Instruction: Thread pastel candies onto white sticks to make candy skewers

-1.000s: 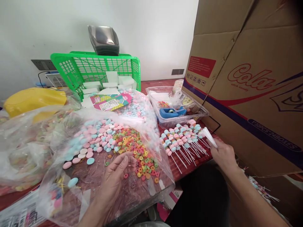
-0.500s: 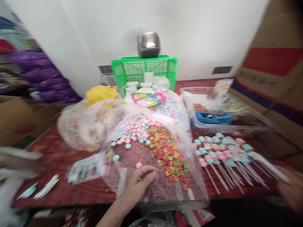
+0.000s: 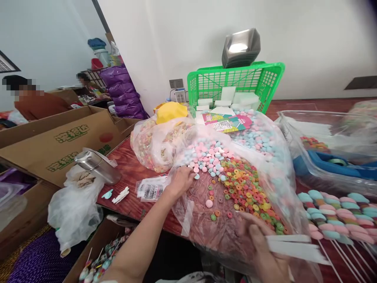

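Your right hand grasps a small bundle of white sticks above the front right of the plastic sheet; motion blur hides the exact number. Your left hand bends its fingers down at the left border of the pink and blue candies; you cannot tell whether the fingertips pinch a piece.

Count the parts as follows. Two heaps lie side by side on the sheet: one of pink and blue candies, one of ring candies, each too dense to number. One pink candy sits by itself, with several loose rings near it. One clear tray holds one blue tape dispenser. The threaded candy sticks lie in rows in front of the tray; the picture border cuts the group, so no full count is possible. One green basket stands behind, carrying one stack of metal containers. One steel flask leans at the far left.

Note the edges. The sheet drapes over the table's front edge, below your right hand. Bare red tabletop shows between the flask and the filled bag, and sheet shows between your two hands.
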The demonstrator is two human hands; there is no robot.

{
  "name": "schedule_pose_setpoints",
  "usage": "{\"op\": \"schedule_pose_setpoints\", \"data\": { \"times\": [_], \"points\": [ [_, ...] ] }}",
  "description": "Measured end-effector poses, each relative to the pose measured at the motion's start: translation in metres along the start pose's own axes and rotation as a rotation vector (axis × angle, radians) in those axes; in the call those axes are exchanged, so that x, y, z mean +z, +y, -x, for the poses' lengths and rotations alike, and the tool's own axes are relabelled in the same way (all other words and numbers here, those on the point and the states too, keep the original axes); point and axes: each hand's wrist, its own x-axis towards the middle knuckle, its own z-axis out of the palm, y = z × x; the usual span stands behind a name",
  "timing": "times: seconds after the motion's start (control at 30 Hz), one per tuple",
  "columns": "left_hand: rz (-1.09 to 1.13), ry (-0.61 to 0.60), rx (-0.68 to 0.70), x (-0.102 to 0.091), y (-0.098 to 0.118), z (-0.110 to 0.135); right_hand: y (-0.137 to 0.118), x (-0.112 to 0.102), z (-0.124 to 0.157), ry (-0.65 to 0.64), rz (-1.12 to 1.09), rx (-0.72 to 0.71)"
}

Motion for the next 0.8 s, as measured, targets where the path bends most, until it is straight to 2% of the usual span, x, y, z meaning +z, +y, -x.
{"op": "schedule_pose_setpoints", "data": {
  "times": [0.07,0.17,0.23,0.33,0.4,0.57,0.7,0.8],
  "points": [
    [-0.032,-0.019,0.019,0.006,-0.009,-0.009,0.011,0.023,-0.005,-0.058,0.031,-0.017],
    [-0.061,-0.034,0.048,0.021,-0.014,-0.007,0.017,0.037,-0.008,-0.147,0.126,-0.102],
    [-0.061,-0.03,0.046,0.028,-0.017,-0.004,0.018,0.038,-0.009,-0.229,0.14,-0.168],
    [-0.064,0.004,0.016,0.028,-0.022,-0.009,0.017,0.037,-0.009,-0.328,0.134,-0.218],
    [-0.084,0.017,0.009,0.025,-0.024,-0.02,0.015,0.038,-0.009,-0.359,0.133,-0.204],
    [-0.177,-0.052,0.098,0.028,-0.022,-0.041,0.006,0.038,-0.015,-0.445,0.09,-0.171],
    [-0.215,-0.037,0.165,0.035,-0.017,-0.032,0.004,0.037,-0.018,-0.445,0.036,-0.173],
    [-0.197,-0.043,0.195,0.036,-0.016,-0.022,0.008,0.038,-0.017,-0.395,0.011,-0.14]
  ]
}}
